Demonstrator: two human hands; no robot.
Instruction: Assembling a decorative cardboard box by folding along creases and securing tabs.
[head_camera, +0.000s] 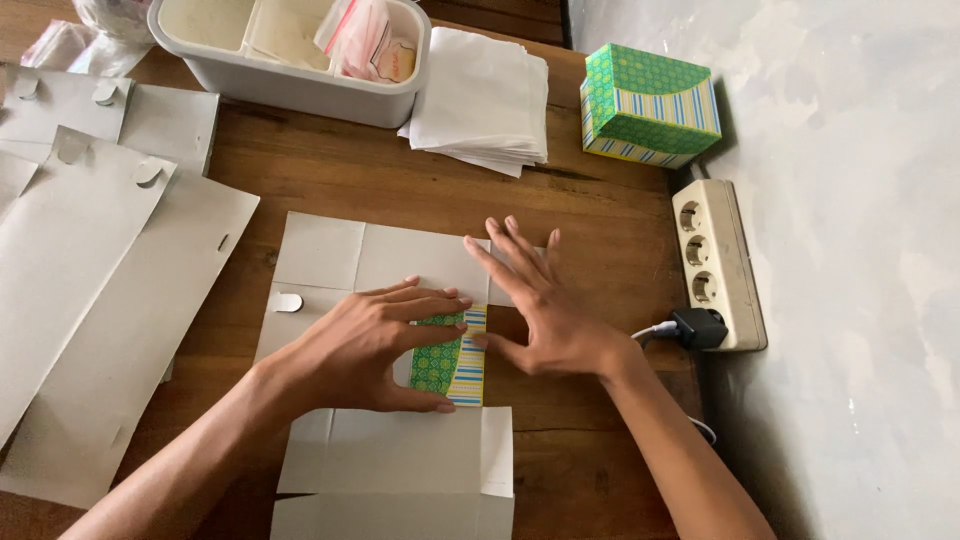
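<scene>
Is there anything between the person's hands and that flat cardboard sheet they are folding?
Nothing visible is. Both hands lie directly on the flat cardboard sheet: the left hand presses on the folded-over green and striped flap, and the right hand rests flat beside it, thumb touching the flap's edge. The finished green box stands well off.

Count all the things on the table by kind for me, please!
Folded green patterned box: 1
Flat box sheet under the left hand and right hand: 1
Spare flat box sheets, overlapping, as far as I can tell: 3
Stack of white paper: 1
Grey tub: 1
Power strip: 1
Total: 8
</scene>
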